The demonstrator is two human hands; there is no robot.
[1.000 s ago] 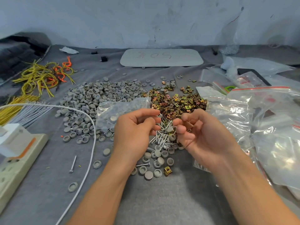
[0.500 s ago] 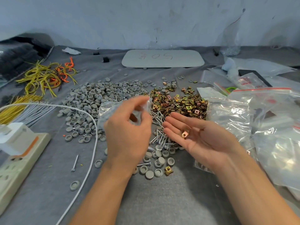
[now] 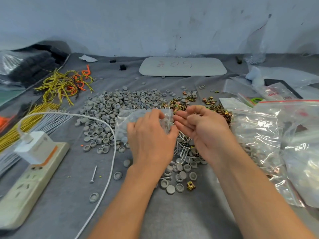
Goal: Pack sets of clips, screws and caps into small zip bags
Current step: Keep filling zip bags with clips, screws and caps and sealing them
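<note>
Small zip bag point(image 3: 133, 118) (clear, crumpled) is gripped by the left hand point(image 3: 151, 140) above the bench point(image 3: 172, 214), between the grey caps point(image 3: 110, 107) and the brass clips point(image 3: 188, 102). The right hand point(image 3: 205, 130) sits just beside the bag, palm up, fingers curled; whether it holds anything I cannot tell. Screws point(image 3: 183, 150) lie beneath.

Soft, even light; wide-angle bending and blur at edges.

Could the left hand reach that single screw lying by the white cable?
Probably yes: the screw lies uncovered, just across the white cable from the left hand. But that hand is gripping a small bag, so it would have to let go first.
</note>
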